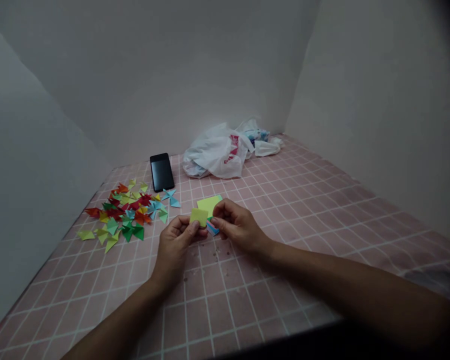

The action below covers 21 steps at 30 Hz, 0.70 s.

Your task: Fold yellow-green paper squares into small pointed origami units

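My left hand (180,237) pinches a small yellow piece of paper (198,217) between thumb and fingers and holds it up over the table. Just right of it is my right hand (240,225), its fingers curled in and the thumb pressed toward them; whether anything is between them I cannot make out. Behind both hands lie yellow square paper sheets (207,204), partly covered by the right hand. A bit of blue paper (212,228) with a green edge shows between the hands.
Many folded paper pieces (127,205) in red, orange, yellow, green and blue lie scattered at the left. A black phone (162,172) rests behind them. White plastic bags (221,152) sit against the back wall. Pink checked covering (285,200) spreads over the table.
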Available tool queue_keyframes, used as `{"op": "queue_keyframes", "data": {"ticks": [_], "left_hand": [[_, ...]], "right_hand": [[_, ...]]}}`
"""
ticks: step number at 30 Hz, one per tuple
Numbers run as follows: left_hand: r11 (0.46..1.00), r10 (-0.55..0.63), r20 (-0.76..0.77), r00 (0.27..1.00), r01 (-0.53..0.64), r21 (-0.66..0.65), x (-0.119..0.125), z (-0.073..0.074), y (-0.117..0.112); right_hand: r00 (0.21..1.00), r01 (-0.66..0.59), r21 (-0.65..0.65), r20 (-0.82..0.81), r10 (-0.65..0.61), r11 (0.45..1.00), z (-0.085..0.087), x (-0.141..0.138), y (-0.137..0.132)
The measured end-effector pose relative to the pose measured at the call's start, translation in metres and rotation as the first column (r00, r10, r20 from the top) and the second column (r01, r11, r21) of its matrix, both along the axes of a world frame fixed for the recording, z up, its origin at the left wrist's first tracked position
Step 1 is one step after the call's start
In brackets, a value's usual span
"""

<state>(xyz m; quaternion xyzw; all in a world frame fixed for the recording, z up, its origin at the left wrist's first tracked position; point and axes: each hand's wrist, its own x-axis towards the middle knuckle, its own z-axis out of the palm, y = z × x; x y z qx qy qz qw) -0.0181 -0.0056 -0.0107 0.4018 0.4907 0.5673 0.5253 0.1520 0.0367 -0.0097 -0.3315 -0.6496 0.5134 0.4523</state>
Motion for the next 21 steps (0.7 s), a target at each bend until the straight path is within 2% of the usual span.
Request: {"op": "queue_keyframes", "data": {"ticks": [8,15,21], "left_hand": [[0.999,-0.044,-0.005,0.999,0.044,-0.006,0.0019,-0.0016,-0.0006],[0.999,-0.033,0.036,0.999,0.033,-0.005,0.0021,-0.0030,-0.0009],[0.999,-0.033,0.051,0.998,0.034,-0.012,0.0033,-0.0024,-0.0005]], "right_hand": [[0.998,-0.031,0.087,0.050,0.026,0.996,-0.0057,0.0001,0.0021],[0.999,-0.018,-0.049,-0.045,0.015,0.999,-0.0061,-0.0027,-0.0001],[0.999,-0.040,-0.003,-0.020,0.040,0.999,-0.0063,-0.0019,-0.0007]]}}
